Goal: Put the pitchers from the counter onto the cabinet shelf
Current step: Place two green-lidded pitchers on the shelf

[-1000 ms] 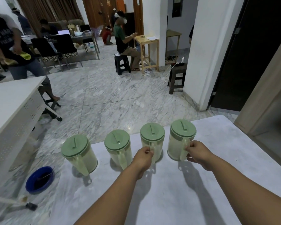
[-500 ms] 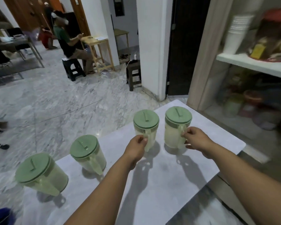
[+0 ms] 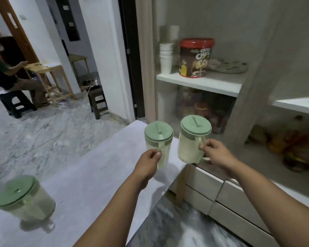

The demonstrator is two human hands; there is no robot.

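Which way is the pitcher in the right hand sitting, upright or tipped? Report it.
Upright. The pitcher hangs by its handle from the right hand, green lid level on top.

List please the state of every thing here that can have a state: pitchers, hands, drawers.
Left green-lidded clear plastic pitcher: lid on, held.
Right green-lidded pitcher: lid on, lifted.
Blurred green-lidded pitcher: on counter.
Left hand: gripping handle.
Right hand: gripping handle.
White cabinet drawers: closed.
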